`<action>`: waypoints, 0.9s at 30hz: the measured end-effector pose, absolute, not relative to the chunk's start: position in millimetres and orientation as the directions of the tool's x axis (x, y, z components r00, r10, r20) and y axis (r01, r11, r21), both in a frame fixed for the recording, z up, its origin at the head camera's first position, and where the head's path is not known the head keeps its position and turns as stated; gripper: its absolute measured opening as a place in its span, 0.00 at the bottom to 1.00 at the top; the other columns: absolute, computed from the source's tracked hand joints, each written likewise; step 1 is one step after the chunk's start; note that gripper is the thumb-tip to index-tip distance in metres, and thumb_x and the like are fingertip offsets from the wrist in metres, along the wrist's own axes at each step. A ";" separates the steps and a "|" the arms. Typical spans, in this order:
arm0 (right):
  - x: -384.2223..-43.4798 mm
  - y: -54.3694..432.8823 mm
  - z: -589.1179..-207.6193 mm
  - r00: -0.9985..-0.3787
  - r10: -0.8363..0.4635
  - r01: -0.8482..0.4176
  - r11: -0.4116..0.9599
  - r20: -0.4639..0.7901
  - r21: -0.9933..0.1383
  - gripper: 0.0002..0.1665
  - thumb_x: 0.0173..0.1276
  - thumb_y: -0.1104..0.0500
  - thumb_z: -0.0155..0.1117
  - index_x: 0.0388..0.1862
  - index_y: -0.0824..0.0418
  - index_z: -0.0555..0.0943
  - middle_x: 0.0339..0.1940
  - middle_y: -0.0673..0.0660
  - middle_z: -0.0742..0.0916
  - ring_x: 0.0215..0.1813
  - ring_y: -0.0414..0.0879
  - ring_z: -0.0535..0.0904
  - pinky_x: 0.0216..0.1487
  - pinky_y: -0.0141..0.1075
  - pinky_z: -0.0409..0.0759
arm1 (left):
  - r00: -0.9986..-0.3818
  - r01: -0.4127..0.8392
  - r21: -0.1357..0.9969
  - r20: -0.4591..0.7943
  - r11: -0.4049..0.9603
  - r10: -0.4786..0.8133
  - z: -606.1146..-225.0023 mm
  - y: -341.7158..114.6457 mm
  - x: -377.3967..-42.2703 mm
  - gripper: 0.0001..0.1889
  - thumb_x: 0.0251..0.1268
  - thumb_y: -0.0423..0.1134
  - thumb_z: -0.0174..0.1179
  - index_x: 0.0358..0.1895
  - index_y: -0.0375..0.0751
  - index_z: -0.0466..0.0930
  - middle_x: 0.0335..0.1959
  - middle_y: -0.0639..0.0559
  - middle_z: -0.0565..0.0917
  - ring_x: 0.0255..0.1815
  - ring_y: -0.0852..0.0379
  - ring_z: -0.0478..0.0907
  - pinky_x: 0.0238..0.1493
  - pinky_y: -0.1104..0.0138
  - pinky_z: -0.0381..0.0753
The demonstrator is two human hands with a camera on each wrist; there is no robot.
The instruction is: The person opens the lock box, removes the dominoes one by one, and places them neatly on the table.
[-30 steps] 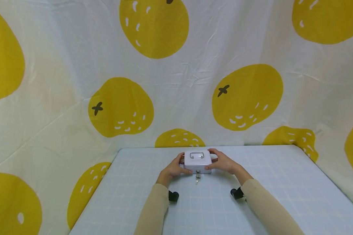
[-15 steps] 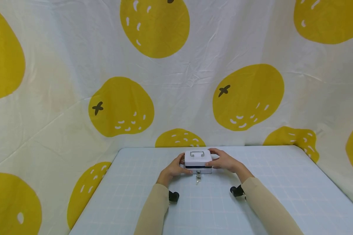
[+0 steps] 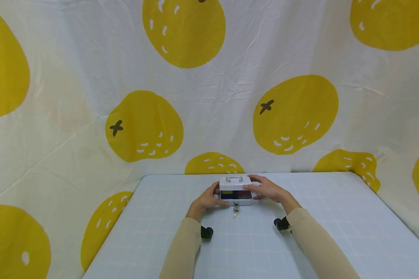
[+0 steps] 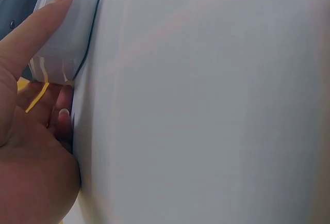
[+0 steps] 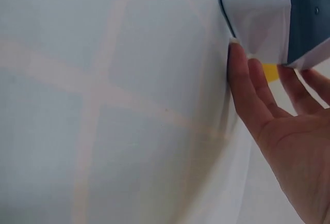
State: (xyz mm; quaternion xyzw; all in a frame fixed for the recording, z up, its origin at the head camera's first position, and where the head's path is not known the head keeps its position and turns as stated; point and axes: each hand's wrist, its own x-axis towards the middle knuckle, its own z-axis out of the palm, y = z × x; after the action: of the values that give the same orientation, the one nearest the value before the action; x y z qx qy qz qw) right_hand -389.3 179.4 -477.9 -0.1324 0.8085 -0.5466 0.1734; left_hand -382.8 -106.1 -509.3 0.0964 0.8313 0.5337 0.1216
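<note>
A small white cash box [image 3: 245,202] stands at the far middle of the table, its lid [image 3: 235,185] partly raised. A silver handle tops the lid, and keys [image 3: 235,211] hang from the front lock. Through the gap show a dark inside and a yellow patch. My left hand [image 3: 206,199] grips the base's left side, its thumb along the front, as the left wrist view also shows. With my right hand [image 3: 268,190] I hold the lid at its right end, thumb on the front edge. In the right wrist view, several right fingertips touch the box's end wall [image 5: 258,22].
The table [image 3: 251,248] has a pale blue checked cover. Behind and to the left hangs a white cloth [image 3: 216,124] printed with big yellow fruits. Black wrist devices [image 3: 206,233] sit under both beige sleeves [image 3: 183,248].
The lid has swung up from closed, and the dark gap below it has widened. My right thumb has risen with its front edge. The left hand stays at the base.
</note>
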 end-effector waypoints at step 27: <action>-399.3 155.2 -461.1 -0.956 -0.243 0.025 0.493 -0.165 -0.870 0.51 0.73 0.21 0.37 0.78 0.55 0.65 0.63 0.65 0.76 0.50 0.57 0.75 0.54 0.52 0.83 | -0.956 0.003 0.888 -0.133 0.459 0.263 -507.6 -104.7 -380.4 0.51 0.48 0.43 0.83 0.77 0.60 0.65 0.65 0.50 0.75 0.65 0.45 0.68 0.73 0.40 0.61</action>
State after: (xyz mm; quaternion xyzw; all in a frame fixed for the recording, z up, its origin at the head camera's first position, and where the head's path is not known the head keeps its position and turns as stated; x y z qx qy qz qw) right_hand -399.3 155.2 -461.1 -0.0637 0.8534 -0.4996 0.1341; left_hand -380.4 -104.7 -507.6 0.0786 0.8448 0.5140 0.1263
